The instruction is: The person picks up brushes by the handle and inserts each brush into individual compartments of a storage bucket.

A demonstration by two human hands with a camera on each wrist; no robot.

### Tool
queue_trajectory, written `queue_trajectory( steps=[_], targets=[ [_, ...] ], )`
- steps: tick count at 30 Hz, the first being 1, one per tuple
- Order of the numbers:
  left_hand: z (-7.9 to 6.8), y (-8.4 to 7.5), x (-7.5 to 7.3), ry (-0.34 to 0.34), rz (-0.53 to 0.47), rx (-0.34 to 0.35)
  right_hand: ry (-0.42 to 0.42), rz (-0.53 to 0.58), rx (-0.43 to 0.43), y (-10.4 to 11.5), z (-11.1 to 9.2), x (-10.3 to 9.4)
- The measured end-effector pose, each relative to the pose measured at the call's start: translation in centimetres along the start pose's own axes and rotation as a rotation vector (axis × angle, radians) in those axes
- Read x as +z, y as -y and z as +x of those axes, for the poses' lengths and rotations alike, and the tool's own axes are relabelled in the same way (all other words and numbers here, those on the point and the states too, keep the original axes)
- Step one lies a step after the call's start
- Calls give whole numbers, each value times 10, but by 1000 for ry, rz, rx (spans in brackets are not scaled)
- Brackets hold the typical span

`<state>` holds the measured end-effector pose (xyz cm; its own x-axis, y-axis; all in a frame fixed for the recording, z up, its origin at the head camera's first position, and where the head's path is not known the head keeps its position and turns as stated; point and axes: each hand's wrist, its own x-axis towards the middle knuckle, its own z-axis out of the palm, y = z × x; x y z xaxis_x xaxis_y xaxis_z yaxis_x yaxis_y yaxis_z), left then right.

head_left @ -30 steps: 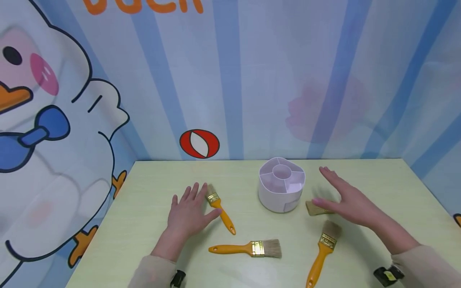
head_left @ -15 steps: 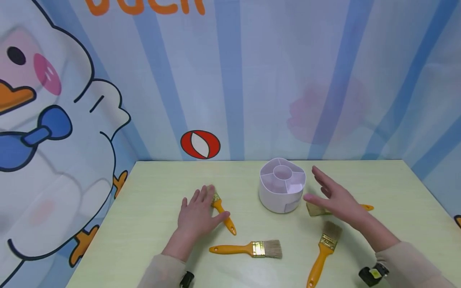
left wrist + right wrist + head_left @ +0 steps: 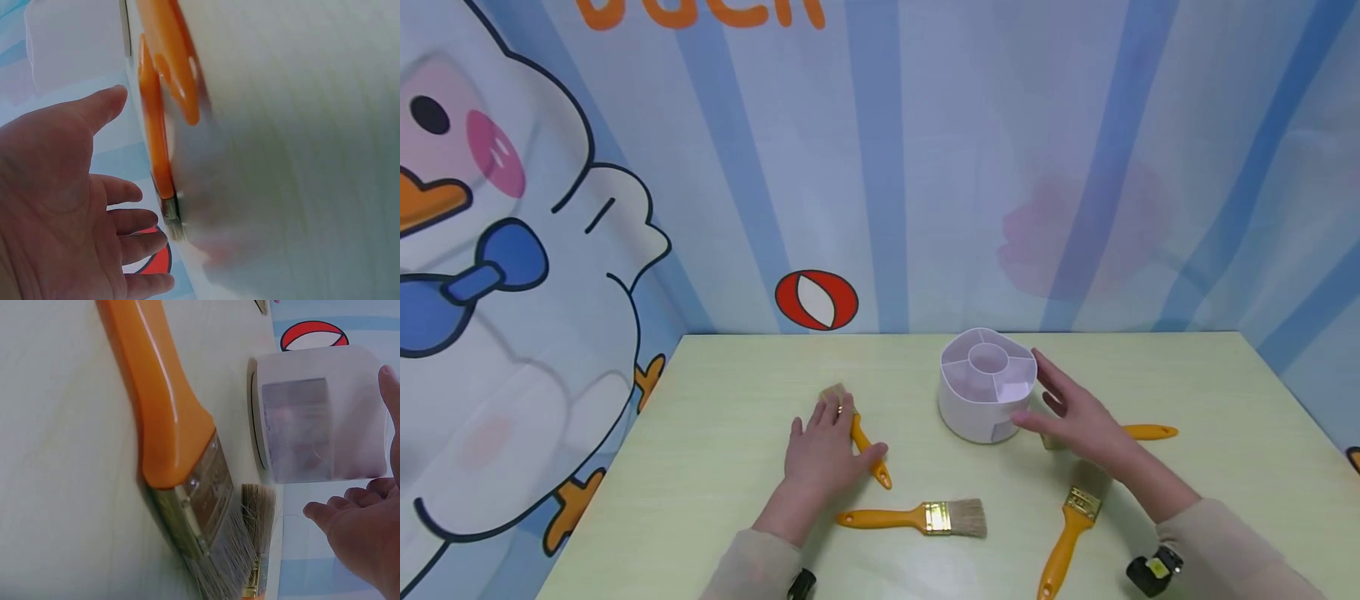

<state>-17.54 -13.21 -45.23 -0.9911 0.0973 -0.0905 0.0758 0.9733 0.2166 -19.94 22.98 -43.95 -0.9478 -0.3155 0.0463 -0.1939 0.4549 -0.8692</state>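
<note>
My left hand (image 3: 827,450) is over a paintbrush (image 3: 871,450) with an orange handle, fingers spread and relaxed, partly covering its bristle end. In the left wrist view the palm of the left hand (image 3: 59,206) holds nothing and the brush (image 3: 155,125) lies on the table past the fingers. Beside a round lilac organizer (image 3: 973,412) with several compartments is my right hand (image 3: 1078,421), thumb and fingertips right at its side. The right wrist view has the right hand (image 3: 369,531) loosely bent near the organizer (image 3: 350,419), which stands upright on the table.
A second paintbrush (image 3: 910,518) lies crosswise at the front middle of the pale wooden table (image 3: 730,375). Another brush (image 3: 1067,533) lies slanted at the front right. Partly under the right hand is one more brush (image 3: 1150,432). A printed duck curtain (image 3: 925,167) hangs behind.
My right hand has moved left, from above the far right brush to the organizer's side. The left hand has shifted slightly right, further over the left brush.
</note>
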Motion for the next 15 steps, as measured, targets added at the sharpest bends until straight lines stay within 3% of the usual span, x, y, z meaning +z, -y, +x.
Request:
queue_trajectory(
  steps=[9, 15],
  targets=[
    [-1, 6, 0, 10, -4, 58, -18, 13, -20, -4, 4, 5],
    [2, 15, -5, 62, 1, 131, -34, 38, -24, -3, 6, 9]
  ],
)
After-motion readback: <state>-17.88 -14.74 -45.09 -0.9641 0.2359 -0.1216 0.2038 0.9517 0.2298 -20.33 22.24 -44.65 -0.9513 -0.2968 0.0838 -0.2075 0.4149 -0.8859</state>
